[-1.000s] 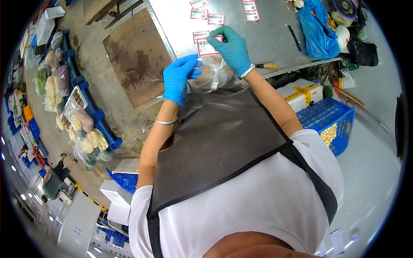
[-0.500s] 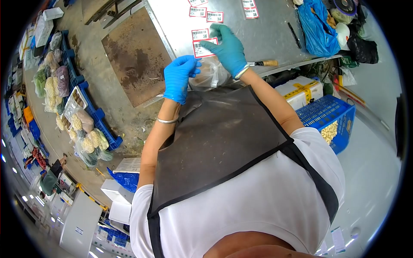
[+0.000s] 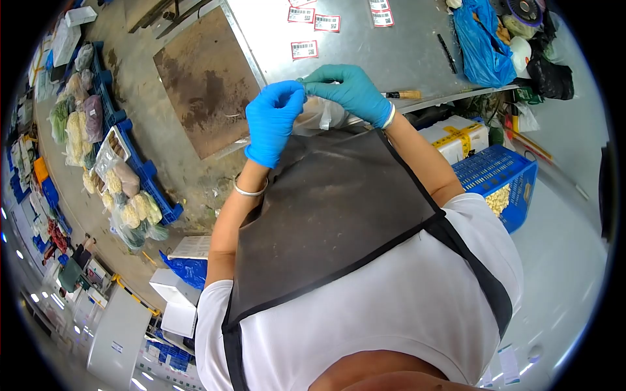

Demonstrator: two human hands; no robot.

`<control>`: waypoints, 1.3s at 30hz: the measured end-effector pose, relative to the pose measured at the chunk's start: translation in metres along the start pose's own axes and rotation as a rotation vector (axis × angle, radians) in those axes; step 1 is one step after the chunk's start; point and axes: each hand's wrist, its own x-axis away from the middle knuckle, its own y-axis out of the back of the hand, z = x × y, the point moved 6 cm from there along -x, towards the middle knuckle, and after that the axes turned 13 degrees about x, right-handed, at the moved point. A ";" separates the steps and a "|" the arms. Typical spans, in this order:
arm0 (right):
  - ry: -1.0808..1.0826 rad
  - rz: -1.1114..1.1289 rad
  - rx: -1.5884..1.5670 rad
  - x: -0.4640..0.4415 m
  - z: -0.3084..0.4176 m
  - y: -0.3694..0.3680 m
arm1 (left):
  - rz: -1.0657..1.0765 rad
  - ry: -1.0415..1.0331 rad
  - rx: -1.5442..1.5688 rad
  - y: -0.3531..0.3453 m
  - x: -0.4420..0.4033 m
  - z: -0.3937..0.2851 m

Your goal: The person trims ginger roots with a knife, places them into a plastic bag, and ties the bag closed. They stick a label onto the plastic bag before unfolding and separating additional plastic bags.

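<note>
Near the upper centre of the frame, the left hand [image 3: 274, 124], in a bright blue glove, has its fingers curled in and its tips pressed together. The right hand [image 3: 349, 94], in a teal glove, reaches across from the right, thumb and forefinger drawn together against the left fingertips; whether anything thin is pinched there, I cannot tell. Just below the right hand, a clear plastic bag [image 3: 319, 113] sits at the near edge of the metal surface [image 3: 404, 58], partly covered by the gloves; its contents are unclear. Above the hands, one red-bordered barcode label [image 3: 304, 49] lies alone, with more labels [image 3: 327, 23] of that kind towards the top edge. A wooden-handled tool [image 3: 409, 94] rests right of the right hand. In the upper right are a black pen [image 3: 447, 53] and a blue plastic bag [image 3: 481, 49]; at right, below the surface, stands a blue crate [image 3: 522, 189].
</note>
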 end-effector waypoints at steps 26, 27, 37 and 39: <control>-0.381 -0.312 -0.554 -0.007 -0.069 0.048 | -0.225 0.274 0.270 0.095 0.041 0.027; -0.347 -0.424 -0.284 -0.006 -0.077 0.071 | -0.273 0.256 0.436 0.135 0.047 0.054; 0.643 -0.046 1.015 -0.008 -0.047 -0.027 | -0.129 0.938 0.283 0.042 0.048 0.094; 0.802 0.032 1.136 0.011 -0.054 -0.043 | -0.071 0.877 0.221 0.033 0.037 0.097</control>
